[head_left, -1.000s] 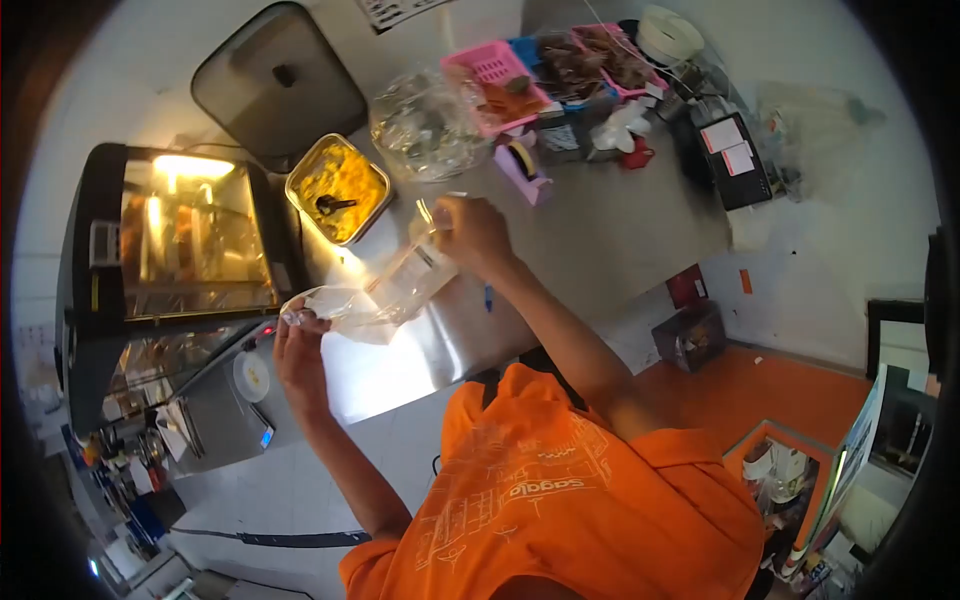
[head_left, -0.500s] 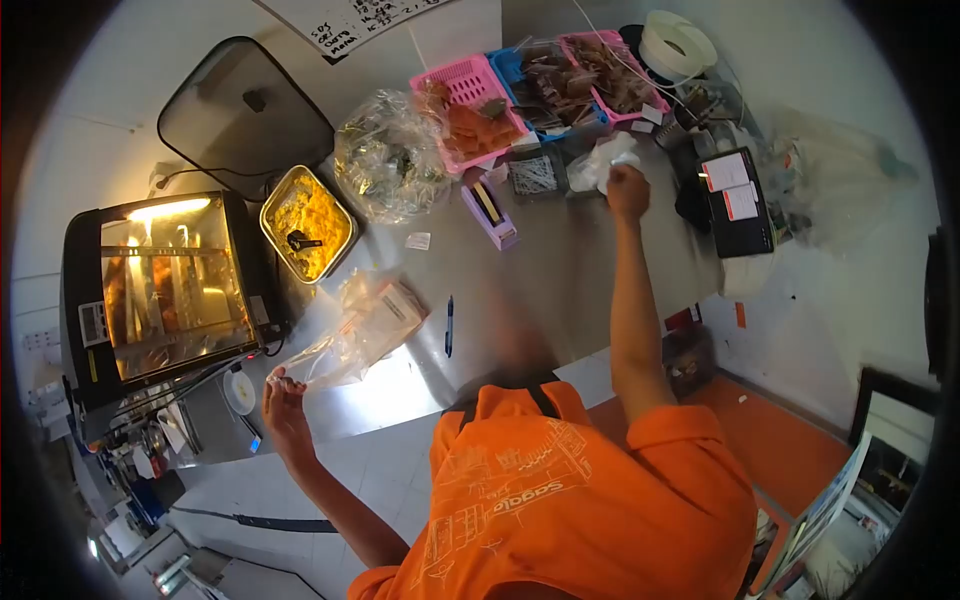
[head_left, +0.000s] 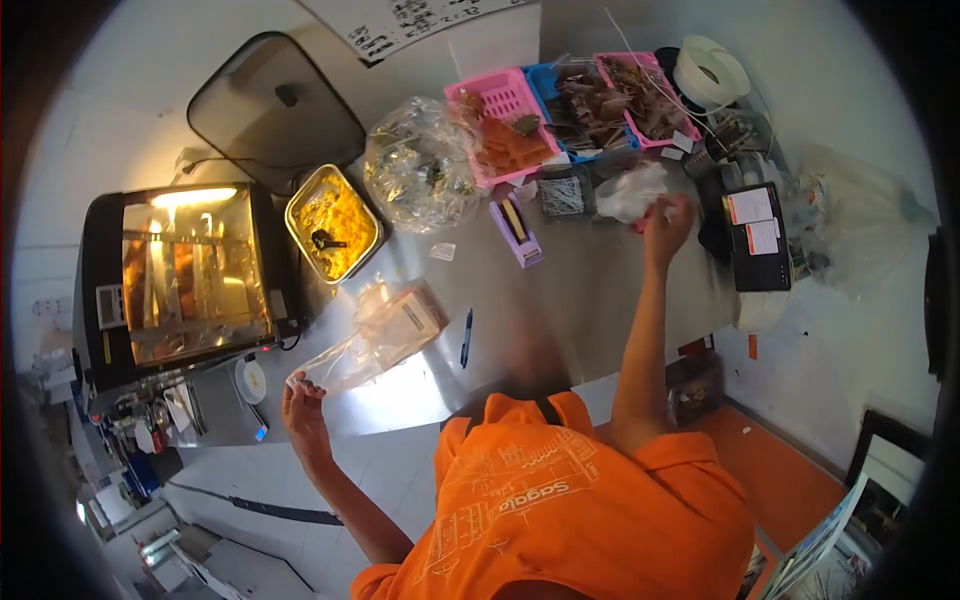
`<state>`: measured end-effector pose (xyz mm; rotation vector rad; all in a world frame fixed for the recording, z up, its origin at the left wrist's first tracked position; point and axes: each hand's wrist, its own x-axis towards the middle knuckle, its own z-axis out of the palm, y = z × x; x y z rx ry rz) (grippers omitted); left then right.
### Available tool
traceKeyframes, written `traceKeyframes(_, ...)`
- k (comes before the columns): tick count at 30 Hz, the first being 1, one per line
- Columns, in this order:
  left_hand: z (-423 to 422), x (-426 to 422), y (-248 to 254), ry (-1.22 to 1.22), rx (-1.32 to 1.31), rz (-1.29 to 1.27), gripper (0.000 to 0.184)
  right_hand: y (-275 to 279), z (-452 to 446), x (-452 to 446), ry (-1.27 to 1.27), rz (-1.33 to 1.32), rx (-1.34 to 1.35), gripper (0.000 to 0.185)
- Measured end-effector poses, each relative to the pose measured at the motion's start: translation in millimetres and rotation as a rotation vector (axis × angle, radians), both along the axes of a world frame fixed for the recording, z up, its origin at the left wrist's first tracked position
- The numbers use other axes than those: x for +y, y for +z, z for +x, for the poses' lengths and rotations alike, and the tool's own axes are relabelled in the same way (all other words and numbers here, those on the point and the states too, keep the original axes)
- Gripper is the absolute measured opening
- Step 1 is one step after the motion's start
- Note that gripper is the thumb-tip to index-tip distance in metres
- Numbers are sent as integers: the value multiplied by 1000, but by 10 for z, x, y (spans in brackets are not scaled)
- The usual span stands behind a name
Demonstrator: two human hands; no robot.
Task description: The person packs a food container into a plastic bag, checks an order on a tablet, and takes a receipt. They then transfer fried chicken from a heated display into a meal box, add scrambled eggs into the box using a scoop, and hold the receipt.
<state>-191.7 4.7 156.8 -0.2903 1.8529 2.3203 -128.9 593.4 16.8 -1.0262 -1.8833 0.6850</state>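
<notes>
On the steel counter (head_left: pixel 590 300), near left, a clear plastic bag (head_left: pixel 352 365) looks loaded with something pale and boxy (head_left: pixel 413 318), left hand (head_left: pixel 303 408) pinching its end, no knot visible; right hand (head_left: pixel 668 228)'s at crumpled white plastic (head_left: pixel 632 192), grip unclear.

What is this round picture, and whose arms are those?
There's no robot here: these are a person's own two bare hands. The camera sits on their head, looking forward and down, so you see their orange shirt below. The left hand pinches the end of a clear bag. The right hand is at a white plastic bundle; I can't tell if it's gripping. On the metal table are a blue pen and a tray of yellow food.
</notes>
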Motion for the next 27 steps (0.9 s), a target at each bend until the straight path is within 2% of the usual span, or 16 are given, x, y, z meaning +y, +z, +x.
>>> traceKeyframes(1,46,-19,-4,20,0,-5,27,152,-35,-183,36,-22,290,20)
traceKeyframes(4,40,-81,-49,-25,-10,-31,29,145,-150,-651,257,-193,414,24)
traceKeyframes(5,33,-132,-110,-26,-19,-45,30,175,-239,-932,325,-658,617,24)
traceKeyframes(7,25,-173,-170,-73,-6,-47,30,460,-448,-1604,356,-831,616,28)
traceKeyframes(9,20,-7,11,-121,17,-300,32,965,-591,-2604,721,-895,784,34)
traceKeyframes(11,20,-26,-14,-213,43,-186,36,791,-647,-3753,757,-631,735,21)
traceKeyframes(12,45,-21,-3,-156,51,-170,37,879,-710,-3981,1184,-260,615,15)
traceKeyframes(13,87,-4,6,-72,89,-189,38,715,-790,-4342,1447,-360,479,9)
traceKeyframes(15,126,-105,-45,-14,166,-228,44,26,-923,-4952,1655,-460,-108,6)
traceKeyframes(16,117,-250,-178,-137,211,-245,44,-450,-1077,-5215,1810,-62,-666,13)
traceKeyframes(17,146,-297,-223,-193,204,-231,43,-773,-1127,-5393,1897,175,-890,13)
traceKeyframes(20,225,-295,-305,-238,215,-161,42,-1193,-1291,-5655,1928,482,-1041,15)
traceKeyframes(23,202,-547,-300,-194,179,-135,42,-1035,-1395,-5577,1985,513,-1057,16)
traceKeyframes(24,186,-633,-293,-178,177,-151,43,-857,-1391,-5457,2004,457,-1023,17)
traceKeyframes(26,140,-742,-235,-138,191,-134,43,465,-1146,-5100,1826,132,-840,18)
traceKeyframes(27,115,-812,-249,-175,165,-110,42,788,-1065,-4924,1670,102,-645,19)
